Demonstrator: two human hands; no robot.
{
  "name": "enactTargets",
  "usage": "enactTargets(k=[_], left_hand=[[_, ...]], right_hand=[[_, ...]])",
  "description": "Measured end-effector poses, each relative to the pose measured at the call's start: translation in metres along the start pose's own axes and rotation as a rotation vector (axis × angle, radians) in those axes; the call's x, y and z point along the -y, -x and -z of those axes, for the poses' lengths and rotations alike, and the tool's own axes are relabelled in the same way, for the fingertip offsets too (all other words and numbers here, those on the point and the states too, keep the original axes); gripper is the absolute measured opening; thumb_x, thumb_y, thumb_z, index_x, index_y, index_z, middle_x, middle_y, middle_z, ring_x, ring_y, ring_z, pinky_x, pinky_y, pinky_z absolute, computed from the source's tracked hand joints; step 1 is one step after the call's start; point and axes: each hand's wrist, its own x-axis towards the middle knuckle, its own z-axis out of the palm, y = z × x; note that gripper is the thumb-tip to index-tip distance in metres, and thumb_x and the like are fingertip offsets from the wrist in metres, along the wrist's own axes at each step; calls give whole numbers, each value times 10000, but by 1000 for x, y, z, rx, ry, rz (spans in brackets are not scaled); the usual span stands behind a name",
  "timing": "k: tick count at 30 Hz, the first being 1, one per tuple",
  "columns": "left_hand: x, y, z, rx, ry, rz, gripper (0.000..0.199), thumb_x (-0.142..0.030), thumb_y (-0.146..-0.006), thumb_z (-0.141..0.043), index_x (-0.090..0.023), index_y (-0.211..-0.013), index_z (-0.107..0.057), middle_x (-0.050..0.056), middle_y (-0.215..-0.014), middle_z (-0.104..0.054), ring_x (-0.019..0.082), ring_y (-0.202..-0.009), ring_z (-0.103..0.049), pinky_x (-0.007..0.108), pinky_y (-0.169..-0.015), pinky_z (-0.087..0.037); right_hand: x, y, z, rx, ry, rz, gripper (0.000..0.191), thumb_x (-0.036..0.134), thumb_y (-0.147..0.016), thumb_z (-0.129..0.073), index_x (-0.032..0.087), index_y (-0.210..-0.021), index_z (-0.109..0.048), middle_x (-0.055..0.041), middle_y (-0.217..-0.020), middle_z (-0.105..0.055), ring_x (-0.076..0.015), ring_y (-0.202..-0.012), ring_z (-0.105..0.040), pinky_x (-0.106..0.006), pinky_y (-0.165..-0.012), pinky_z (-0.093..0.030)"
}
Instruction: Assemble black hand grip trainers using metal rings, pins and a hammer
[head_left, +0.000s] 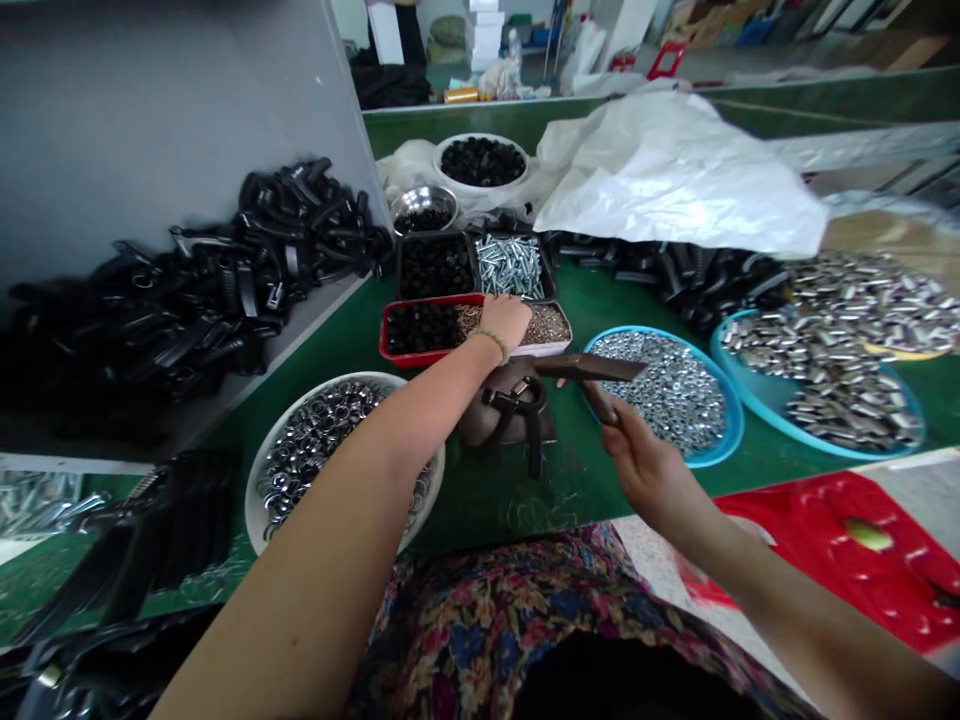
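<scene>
While the right hand clasps the hammer, the left hand over the bins hides its grip.

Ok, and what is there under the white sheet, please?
Black parts show along the near edge of the white sheet; whatever lies farther beneath it is covered and cannot be seen.

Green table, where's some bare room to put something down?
The biggest bare patch is between the white bowl and the left blue basin, just in front of the metal block. Another lies between the red tray and grey board. Behind the block, black trays crowd together.
</scene>
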Motion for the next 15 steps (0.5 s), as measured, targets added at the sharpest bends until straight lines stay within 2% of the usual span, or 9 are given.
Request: enactTargets(k=[2,4,7,9,11,15], left_hand=[[0,-7,-5,-17,1,18,262,-181,-923,-442,-128,-950,-697,134,-1053,-676,273,-1073,-547,429,-908,-382],[3,-7,-4,-51,24,56,271,-210,-932,-439,-117,-964,-691,147,-1085,-665,272,-1071,-559,407,-903,-393],[6,7,3,-100,178,92,287,-243,-943,-436,-101,-972,-683,152,-1049,-677,239,-1000,-610,350,-889,-422],[3,30,6,-112,377,86,258,-250,-935,-464,-117,-997,-676,119,-988,-699,207,-932,-640,316,-876,-446],[-4,64,5,-106,577,81,212,-262,-913,-517,-152,-1011,-669,74,-942,-711,183,-884,-654,298,-864,-466],[-22,126,-13,-119,712,92,148,-299,-887,-577,-172,-928,-642,51,-933,-683,169,-860,-643,286,-850,-479]], right_hand=[[-5,3,5,-80,-16,-53,458,386,-970,-356,175,-1365,-455,-119,-998,-721,-233,-794,-711,-337,-673,-555],[-10,3,6,-105,-16,-103,452,406,-964,-367,164,-1326,-489,-117,-920,-727,-239,-735,-706,-342,-634,-551],[-18,2,3,-128,-27,-121,454,421,-958,-371,162,-1307,-505,-121,-898,-724,-246,-712,-698,-356,-623,-547],[-21,1,0,-137,-37,-119,448,422,-955,-375,163,-1292,-517,-123,-901,-721,-246,-721,-695,-362,-637,-546],[-24,0,-1,-137,-51,-126,444,420,-952,-378,165,-1286,-521,-120,-892,-718,-244,-727,-693,-361,-649,-543],[-27,1,-5,-136,-109,-177,455,424,-948,-387,158,-1295,-512,-103,-821,-707,-230,-656,-673,-341,-599,-525]])
